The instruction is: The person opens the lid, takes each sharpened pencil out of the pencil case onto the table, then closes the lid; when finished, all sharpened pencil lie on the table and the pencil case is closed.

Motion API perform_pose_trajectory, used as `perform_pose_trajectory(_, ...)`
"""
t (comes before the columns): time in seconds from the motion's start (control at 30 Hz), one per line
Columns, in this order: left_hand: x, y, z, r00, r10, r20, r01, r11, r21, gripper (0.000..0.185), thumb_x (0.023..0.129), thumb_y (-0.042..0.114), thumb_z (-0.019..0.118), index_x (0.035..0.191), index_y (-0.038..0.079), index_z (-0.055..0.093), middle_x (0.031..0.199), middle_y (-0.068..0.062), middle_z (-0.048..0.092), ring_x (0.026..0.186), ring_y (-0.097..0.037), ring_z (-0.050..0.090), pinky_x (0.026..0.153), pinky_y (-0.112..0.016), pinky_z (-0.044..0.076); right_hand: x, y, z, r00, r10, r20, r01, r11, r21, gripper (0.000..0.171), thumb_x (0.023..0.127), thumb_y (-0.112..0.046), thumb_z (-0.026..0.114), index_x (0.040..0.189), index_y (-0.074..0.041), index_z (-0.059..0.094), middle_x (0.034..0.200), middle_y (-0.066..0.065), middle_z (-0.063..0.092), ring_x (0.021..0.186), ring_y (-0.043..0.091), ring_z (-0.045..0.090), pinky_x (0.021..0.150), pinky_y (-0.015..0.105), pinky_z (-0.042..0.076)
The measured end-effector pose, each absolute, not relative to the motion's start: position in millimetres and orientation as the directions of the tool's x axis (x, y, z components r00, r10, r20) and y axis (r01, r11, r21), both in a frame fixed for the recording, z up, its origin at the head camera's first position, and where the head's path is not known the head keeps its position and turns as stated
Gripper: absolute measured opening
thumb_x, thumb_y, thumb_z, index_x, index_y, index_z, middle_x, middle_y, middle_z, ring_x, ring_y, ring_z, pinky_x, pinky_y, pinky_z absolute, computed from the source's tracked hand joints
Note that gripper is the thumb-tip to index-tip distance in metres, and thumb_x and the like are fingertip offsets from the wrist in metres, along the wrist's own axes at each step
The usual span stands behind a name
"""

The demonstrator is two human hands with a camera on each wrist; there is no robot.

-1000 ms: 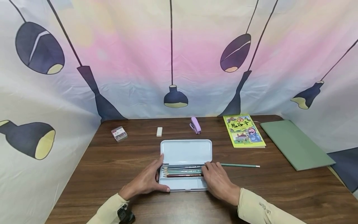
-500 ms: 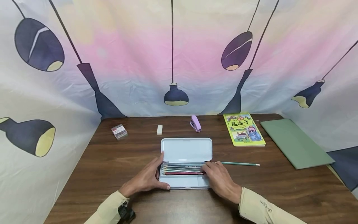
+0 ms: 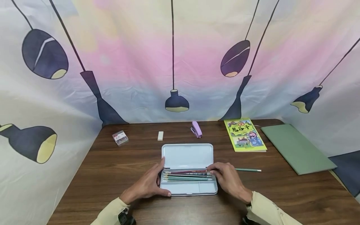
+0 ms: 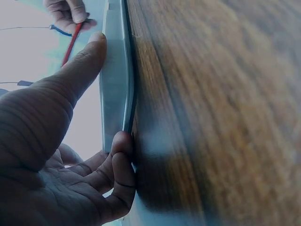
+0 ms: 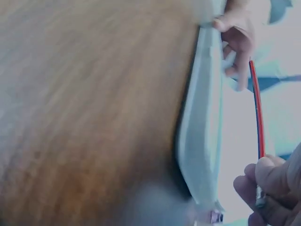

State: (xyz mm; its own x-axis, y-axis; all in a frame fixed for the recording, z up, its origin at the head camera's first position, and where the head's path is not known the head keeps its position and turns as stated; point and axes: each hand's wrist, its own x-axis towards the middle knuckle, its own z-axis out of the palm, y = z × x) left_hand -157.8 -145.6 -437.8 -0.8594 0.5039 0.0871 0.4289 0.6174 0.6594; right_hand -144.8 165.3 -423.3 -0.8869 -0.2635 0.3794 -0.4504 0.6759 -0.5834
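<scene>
Several pencils [image 3: 187, 177] already lie side by side in the tray of the open pencil case [image 3: 187, 187], which sits on the worktop [image 3: 112, 175] nearest the person. At the case's left end the left hand [image 3: 146, 184] steadies it, thumb along the front rim and fingers curled round the end wall. At its right end the right hand [image 3: 229, 179] pinches the end of a red pencil [image 3: 187, 171], held level just above the far edge of the row; judged from this, that pencil is partway into the tray. Just right of the case, beyond the right hand, one green pencil [image 3: 248, 170] lies loose on the wood, so at least that one is left. The raised lid [image 3: 187, 154] lies flat behind the tray. Farther behind the case stand an eraser [image 3: 160, 135], a purple stapler [image 3: 196, 129] and a small clear box [image 3: 120, 137]; far right of it lie a yellow-green book [image 3: 244, 134] and a green folder [image 3: 296, 148].
</scene>
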Motion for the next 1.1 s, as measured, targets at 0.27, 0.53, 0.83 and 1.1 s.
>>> perform_pose_trajectory(0.27, -159.0, -144.6, -436.4, -0.861, 0.502, 0.082, 0.421, 0.614, 0.668, 0.124, 0.054, 0.045, 0.084, 0.146, 0.004, 0.011, 0.131, -0.015, 0.041, 0.117, -0.023, 0.039, 0.096, -0.045, 0.030, -152.0, 182.2, -408.0, -0.938, -0.127, 0.322, -0.325, 0.639, -0.697, 0.021, 0.077, 0.005, 0.067, 0.086, -0.014, 0.071, 0.085, -0.004, 0.066, 0.074, 0.009, 0.059, 0.065, 0.027, 0.048)
perform_pose_trajectory(0.53, -158.4, -143.8, -436.1, -0.864, 0.497, 0.077, 0.415, 0.619, 0.667, 0.124, 0.053, 0.043, 0.085, 0.145, 0.003, 0.011, 0.132, -0.015, 0.040, 0.117, -0.023, 0.039, 0.097, -0.045, 0.030, -153.9, 197.5, -402.7, -0.958, -0.054, 0.282, -0.248, 0.649, -0.719, 0.016, 0.079, -0.002, 0.067, 0.089, -0.014, 0.071, 0.084, -0.003, 0.066, 0.069, 0.012, 0.053, 0.059, 0.025, 0.042)
perform_pose_trajectory(0.83, -156.9, -143.0, -437.4, -0.859, 0.505, 0.084, 0.427, 0.616, 0.661, 0.125, 0.053, 0.048, 0.083, 0.145, 0.003, 0.011, 0.130, -0.013, 0.042, 0.113, -0.020, 0.040, 0.094, -0.043, 0.033, -154.8, 232.6, -408.1, -0.955, 0.019, 0.295, -0.205, 0.678, -0.706, 0.013, 0.080, -0.005, 0.067, 0.088, -0.015, 0.070, 0.082, 0.000, 0.066, 0.066, 0.015, 0.051, 0.053, 0.028, 0.041)
perform_pose_trajectory(1.1, -157.2, -142.5, -436.7, -0.862, 0.500, 0.077, 0.420, 0.623, 0.660, 0.124, 0.053, 0.048, 0.083, 0.145, 0.003, 0.012, 0.127, -0.011, 0.044, 0.105, -0.017, 0.042, 0.089, -0.040, 0.036, -168.5, 298.2, -457.5, -0.927, 0.039, 0.374, -0.237, 0.711, -0.662, 0.007, 0.085, -0.024, 0.064, 0.090, -0.024, 0.069, 0.082, -0.005, 0.066, 0.064, 0.009, 0.050, 0.047, 0.024, 0.038)
